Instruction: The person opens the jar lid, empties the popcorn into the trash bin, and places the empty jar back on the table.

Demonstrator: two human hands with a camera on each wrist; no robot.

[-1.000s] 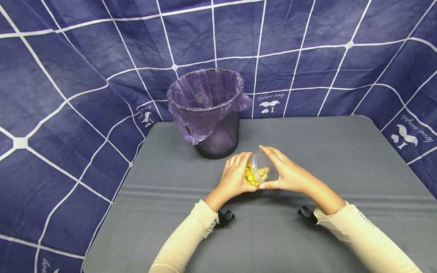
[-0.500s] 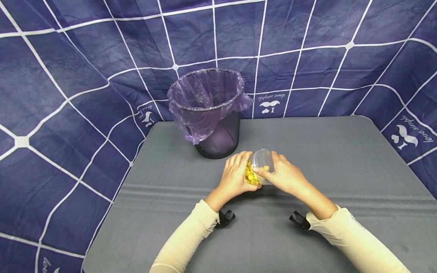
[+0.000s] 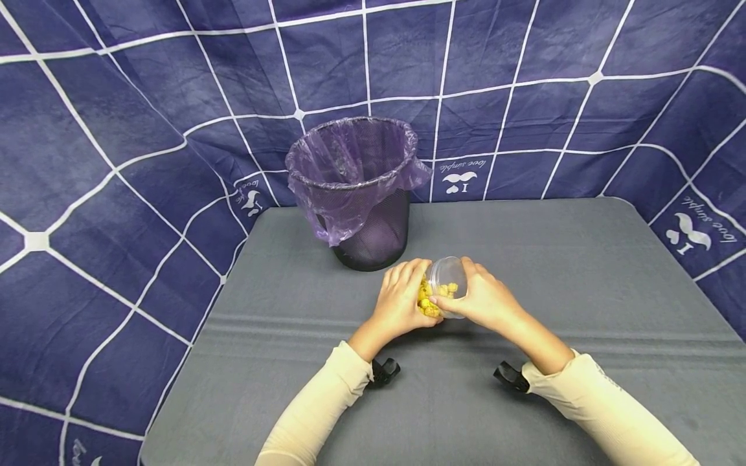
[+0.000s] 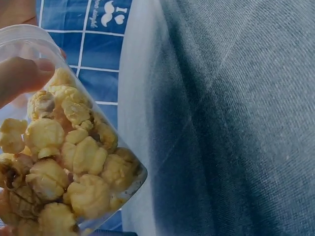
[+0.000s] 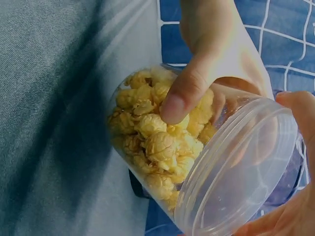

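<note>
A clear plastic jar (image 3: pixel 438 275) of yellow popcorn (image 4: pixel 64 157) is held tilted over the grey table, its lidded end toward the right. My left hand (image 3: pixel 398 298) grips the jar's body from the left, the thumb pressed along the wall in the right wrist view. At the other end my right hand (image 3: pixel 489 301) holds the clear lid (image 5: pixel 241 182), thumb on the near side and fingers on the far rim. The lid sits against the jar's mouth. Popcorn fills the lower part of the jar, and the left fingers hide some of it.
Behind the hands, slightly left, stands a black mesh wastebasket (image 3: pixel 381 233) lined with a purple plastic bag (image 3: pixel 350 210). The grey table (image 3: pixel 553 259) is backed by a blue cloth (image 3: pixel 519 123) with white grid lines.
My right hand has shifted its grip on the lid; its thumb moved from the lower edge up onto the near side. My left hand and the wastebasket stay in place.
</note>
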